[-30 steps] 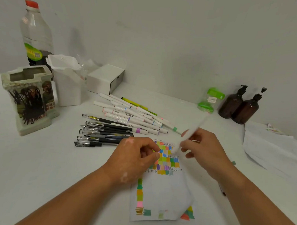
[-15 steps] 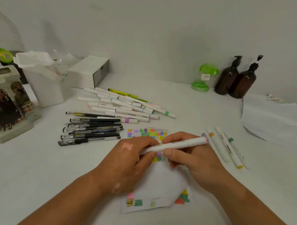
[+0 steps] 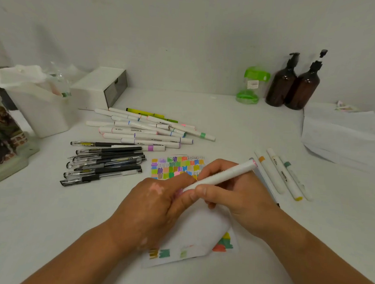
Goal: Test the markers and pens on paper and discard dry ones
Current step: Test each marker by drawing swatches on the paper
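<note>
One marker [image 3: 223, 175] lay over the paper [image 3: 197, 237], the right hand [image 3: 237, 199] gripping its barrel, the left hand [image 3: 154, 206] pinching its lower end.

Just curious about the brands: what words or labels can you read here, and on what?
"MARKER": on a white marker in the pile.
"MARKER": on the yellow-tipped marker at right.
Too blurred: the sticker on the green jar.
Too small: print on the black pens.
Nothing legible: the held marker.
</note>
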